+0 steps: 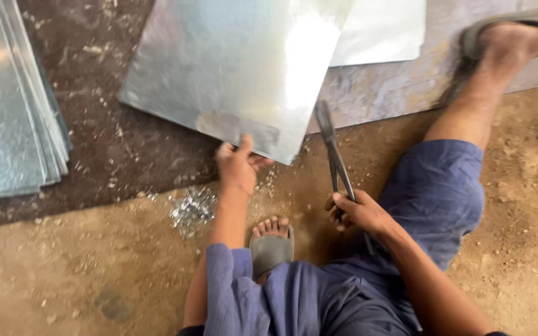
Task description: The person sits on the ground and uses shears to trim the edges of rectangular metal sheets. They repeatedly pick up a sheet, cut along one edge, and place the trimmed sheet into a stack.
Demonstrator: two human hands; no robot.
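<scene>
Galvanised metal sheet (231, 68), shiny and grey, lies on a dark mat (126, 168) spread over the sandy floor (45, 274), seen from the head camera looking down. One left hand (238, 165) grips the sheet's near edge, thumb on top and fingers curled under. One right hand (356, 211), further right and nearer, has its fingers closed around the handles of a single pair of tin snips (334, 155); the blades point away towards the sheet's near right corner and sit just beside it, though whether they touch cannot be told. A second, paler sheet (381, 31) lies partly under the first at the far right. One stack of similar sheets (7, 99) rests at the left edge; their number cannot be counted. A small pile of metal offcuts (193, 210) sits left of the left wrist. Two feet in grey sandals show: one (271, 242) near, between the arms, one (512, 37) far right. Blue trousers (437, 193) cover the legs.
</scene>
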